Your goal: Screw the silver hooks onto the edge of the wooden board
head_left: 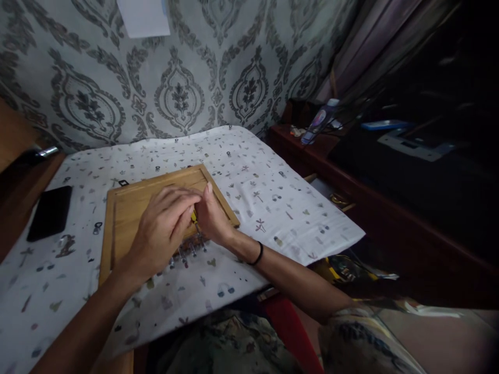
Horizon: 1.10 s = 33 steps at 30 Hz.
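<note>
pinching in on a small yellow piece (194, 215), the left hand (161, 228) and the right hand (212, 215) are meeting just left of the middle of the frame. the left hand is lying knuckles up, its fingers bent and drawn close, fingertips pressing on the piece. the right hand is curling in from the other side, thumb pointing up, fingers closed against the same piece. most of the piece is hiding between the fingers, so its shape is not showing.

both hands are hovering over the near right part of a shallow wooden tray (128, 200). a row of small metal bits (189, 250) is lying along the tray's near edge, just below the hands. a black band (259, 254) is circling the right wrist.

the tray is sitting on a white printed cloth (273, 197) that is covering the bench (11, 218). a black phone (50, 212) is lying on the cloth at the left of the frame, apart from the tray. grey patterned wallpaper (89, 104) is rising behind the bench, with a pale sheet of paper (143, 16) hanging at the top edge. at the upper right, a bottle (319, 122) is lying on a dark wooden shelf (351, 182).
</note>
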Each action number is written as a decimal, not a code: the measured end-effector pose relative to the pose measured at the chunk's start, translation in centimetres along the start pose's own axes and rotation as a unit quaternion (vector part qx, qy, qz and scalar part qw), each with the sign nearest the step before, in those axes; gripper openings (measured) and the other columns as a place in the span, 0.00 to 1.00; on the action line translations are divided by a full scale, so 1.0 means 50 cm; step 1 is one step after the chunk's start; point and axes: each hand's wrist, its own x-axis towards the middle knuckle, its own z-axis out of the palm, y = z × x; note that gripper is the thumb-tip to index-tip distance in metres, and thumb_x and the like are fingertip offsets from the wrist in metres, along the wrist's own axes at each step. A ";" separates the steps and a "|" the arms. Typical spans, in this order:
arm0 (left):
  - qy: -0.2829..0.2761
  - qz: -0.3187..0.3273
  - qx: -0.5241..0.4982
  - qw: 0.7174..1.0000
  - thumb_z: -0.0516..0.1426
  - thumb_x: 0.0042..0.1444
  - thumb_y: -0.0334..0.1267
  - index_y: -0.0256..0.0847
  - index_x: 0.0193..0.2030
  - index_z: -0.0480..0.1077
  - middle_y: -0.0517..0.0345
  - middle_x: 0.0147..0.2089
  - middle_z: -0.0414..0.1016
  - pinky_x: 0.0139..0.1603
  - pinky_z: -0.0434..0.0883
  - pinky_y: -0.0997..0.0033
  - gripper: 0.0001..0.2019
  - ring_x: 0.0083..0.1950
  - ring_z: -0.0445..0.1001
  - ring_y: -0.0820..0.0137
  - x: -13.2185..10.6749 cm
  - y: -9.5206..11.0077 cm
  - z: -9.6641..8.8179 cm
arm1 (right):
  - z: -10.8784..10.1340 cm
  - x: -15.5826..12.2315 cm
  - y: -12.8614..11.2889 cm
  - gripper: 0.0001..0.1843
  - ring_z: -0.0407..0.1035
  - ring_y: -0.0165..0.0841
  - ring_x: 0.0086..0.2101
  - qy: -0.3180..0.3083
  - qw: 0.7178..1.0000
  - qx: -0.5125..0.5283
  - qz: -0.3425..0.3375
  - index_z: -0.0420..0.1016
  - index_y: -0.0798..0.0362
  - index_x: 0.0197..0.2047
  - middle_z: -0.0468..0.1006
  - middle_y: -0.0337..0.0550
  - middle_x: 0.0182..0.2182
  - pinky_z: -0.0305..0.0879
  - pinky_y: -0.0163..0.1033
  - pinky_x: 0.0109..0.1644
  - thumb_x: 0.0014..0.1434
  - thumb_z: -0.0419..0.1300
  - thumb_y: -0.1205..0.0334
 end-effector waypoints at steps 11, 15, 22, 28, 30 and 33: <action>0.003 -0.053 -0.024 0.998 0.53 0.71 0.31 0.38 0.54 0.77 0.53 0.50 0.83 0.53 0.75 0.70 0.12 0.51 0.81 0.67 -0.016 0.000 0.012 | -0.138 -0.114 0.002 0.14 0.70 0.39 0.43 -0.120 0.872 -0.443 -0.170 0.76 0.56 0.48 0.79 0.51 0.41 0.68 0.46 0.52 0.74 0.50 0.64; 0.021 -0.081 -0.028 0.996 0.54 0.71 0.33 0.39 0.53 0.77 0.53 0.49 0.84 0.53 0.75 0.70 0.11 0.51 0.81 0.67 -0.017 0.008 0.015 | -0.150 -0.126 0.035 0.13 0.69 0.43 0.46 -0.172 0.807 -0.525 -0.211 0.78 0.59 0.52 0.79 0.54 0.44 0.68 0.49 0.53 0.70 0.54 0.68; 0.037 -0.179 -0.126 0.975 0.55 0.69 0.36 0.41 0.46 0.77 0.55 0.44 0.82 0.49 0.75 0.68 0.08 0.47 0.80 0.66 -0.011 0.023 0.028 | -0.157 -0.131 0.049 0.17 0.68 0.44 0.48 -0.191 0.769 -0.568 -0.222 0.77 0.59 0.55 0.80 0.55 0.45 0.65 0.50 0.54 0.66 0.56 0.72; 0.107 -0.270 -0.351 0.890 0.57 0.66 0.34 0.42 0.40 0.77 0.59 0.34 0.76 0.51 0.75 0.64 0.06 0.39 0.75 0.69 0.005 0.030 0.077 | -0.157 -0.138 0.044 0.16 0.69 0.43 0.49 -0.189 0.766 -0.576 -0.215 0.77 0.59 0.55 0.80 0.55 0.46 0.64 0.49 0.56 0.66 0.56 0.71; 0.126 -0.266 -0.411 0.863 0.58 0.64 0.32 0.42 0.38 0.77 0.61 0.30 0.71 0.51 0.75 0.62 0.06 0.35 0.71 0.70 0.012 0.031 0.091 | -0.157 -0.138 0.042 0.15 0.69 0.43 0.49 -0.186 0.774 -0.566 -0.215 0.77 0.59 0.54 0.80 0.55 0.46 0.64 0.49 0.56 0.67 0.56 0.70; 0.136 -0.269 -0.433 0.850 0.58 0.62 0.32 0.43 0.37 0.77 0.62 0.27 0.68 0.46 0.74 0.64 0.06 0.32 0.68 0.71 0.021 0.032 0.103 | -0.156 -0.138 0.039 0.13 0.69 0.42 0.47 -0.171 0.789 -0.550 -0.213 0.77 0.59 0.53 0.80 0.54 0.45 0.65 0.49 0.55 0.69 0.56 0.67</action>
